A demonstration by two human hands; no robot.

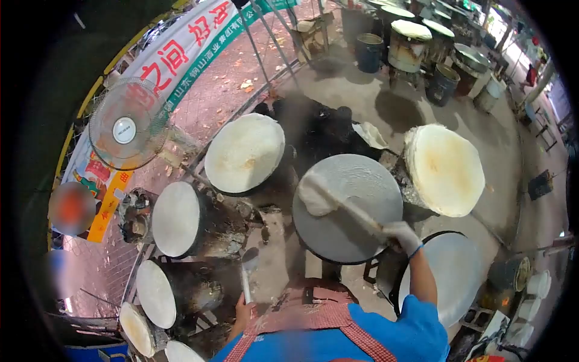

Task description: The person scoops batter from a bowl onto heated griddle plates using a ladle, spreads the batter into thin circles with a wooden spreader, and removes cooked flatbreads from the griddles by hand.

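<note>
My right hand (403,236), in a white glove, is closed round the handle of a batter spreader (338,207). The spreader's pale, batter-coated head rests at the left side of a large round griddle (362,241). A thin greyish layer of batter (362,172) with ridged marks covers part of that griddle. Low in the view, my left hand (242,312) grips the handle of a spatula (249,260), its metal blade pointing up and away from me. Just beyond the working griddle, to the right, lies a thick stack of flatbreads (447,169).
More round griddles carry pale sheets: a browned flatbread (245,152) at upper left, white sheets (176,218) along the left, and a grey griddle (446,274) at right. A wire-guarded fan (126,130) stands left. Buckets (369,53) and a further stack (411,30) are behind.
</note>
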